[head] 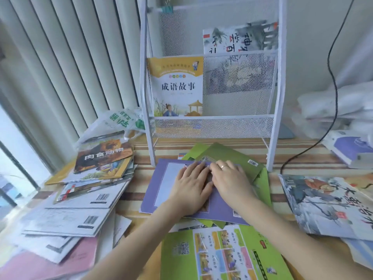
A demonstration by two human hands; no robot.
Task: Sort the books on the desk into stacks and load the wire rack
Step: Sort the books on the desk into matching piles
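On the desk (201,147), most books lie unsorted: a slumped pile (84,188) at left, ink-painting books (327,203) at right, green ones near. By my judgement loading has barely begun: the wire rack (210,77) holds only a yellow storybook (177,85) below and one ink-painting book (240,38) above. Left hand (190,185) and right hand (230,179), each grip released, press flat on a purple book (161,184).

Room and obstructions around the white wire-mesh rack (210,126)

The rack's left pocket is being filled by an upright yellow-and-white book (177,85), while the mesh pocket beside it is being left open. The striped desk top (282,156) is being crowded by a slanted pile of thin books (80,199) at left and an ink-painting book (327,205) at right.
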